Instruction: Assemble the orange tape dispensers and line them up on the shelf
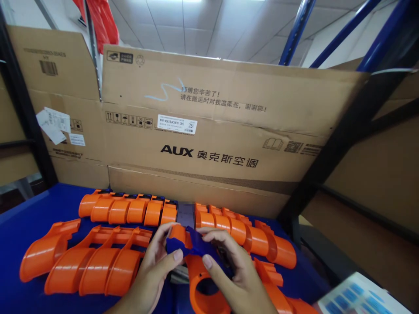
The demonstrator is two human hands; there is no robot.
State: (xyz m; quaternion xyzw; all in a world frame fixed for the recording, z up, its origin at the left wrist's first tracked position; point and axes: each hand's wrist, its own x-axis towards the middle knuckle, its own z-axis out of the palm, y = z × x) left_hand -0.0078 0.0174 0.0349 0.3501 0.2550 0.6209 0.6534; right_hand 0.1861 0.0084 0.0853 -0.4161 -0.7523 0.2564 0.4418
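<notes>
- In front of you, a big brown cardboard (225, 131) stands like a wall, with the word AUX printed on it.
- Below it is the blue counter (49, 209), which carries all the orange parts.
- At your right, a black post (340, 144) leans across the edge of this cardboard.
- Four front-left parts (94, 270) lie on the counter; the leftmost is a little apart from the other three.
- Five back-right parts (237, 231) make a slanting row, beyond your right hand.
- Six back-left parts (135, 211) make another row, close to the cardboard, with dark pieces at their tops.
- Your right hand (237, 270) is closed in a narrow grip, thumb and fingers on the blue piece.
- Your left hand (157, 266) is also narrow, and it pinches the other end of this piece.
- The orange ring part (196, 266) is between your hands, its round opening toward you.
- The blue piece (199, 242) is at its top; whether it is fastened, I cannot tell.
</notes>
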